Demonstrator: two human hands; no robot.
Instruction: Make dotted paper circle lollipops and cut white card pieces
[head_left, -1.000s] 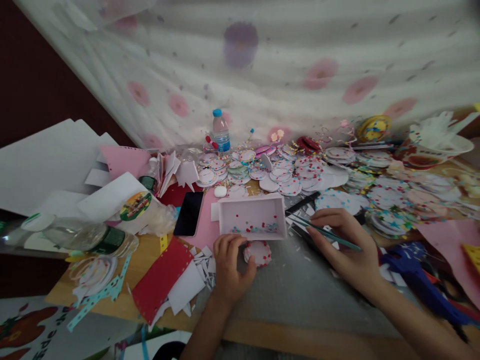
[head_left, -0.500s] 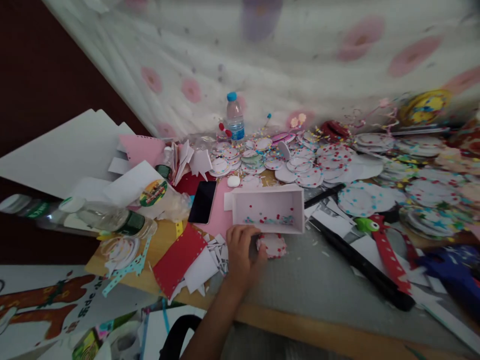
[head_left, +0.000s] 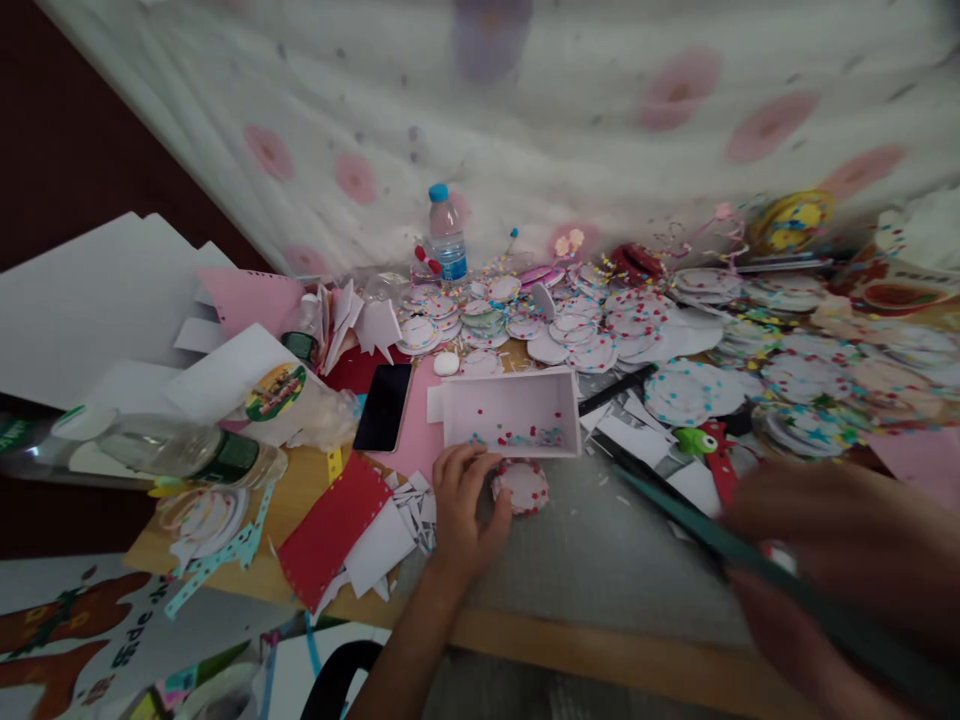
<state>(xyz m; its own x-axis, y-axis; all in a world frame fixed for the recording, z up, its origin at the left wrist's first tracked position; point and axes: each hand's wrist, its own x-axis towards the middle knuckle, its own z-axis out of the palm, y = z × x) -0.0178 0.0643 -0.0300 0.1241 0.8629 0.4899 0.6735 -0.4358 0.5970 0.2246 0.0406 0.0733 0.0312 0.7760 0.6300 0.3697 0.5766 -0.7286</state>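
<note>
My left hand [head_left: 465,505] rests on the desk in front of a small open paper box [head_left: 517,410]. Its fingers are spread, with the thumb at the left edge of a small round paper disc stack [head_left: 523,487] dotted red around the rim. Red and blue bits lie inside the box. My right hand [head_left: 832,570], smeared by motion, comes in from the right. It is closed on a long dark-green pointed tool [head_left: 750,560], whose thin tip points left over a black utility knife [head_left: 667,485]; its exact kind is unclear.
Piles of dotted paper discs [head_left: 577,330] line the back. A phone [head_left: 384,407], red card [head_left: 337,530] and paper scraps [head_left: 416,510] lie to the left. Plastic bottles [head_left: 187,445] stand or lie about; a green-eyed clip [head_left: 695,441] sits right.
My right hand has come into view from the right with the green tool. My left hand stays by the red-dotted discs, its thumb now at their edge. The view has shifted slightly.
</note>
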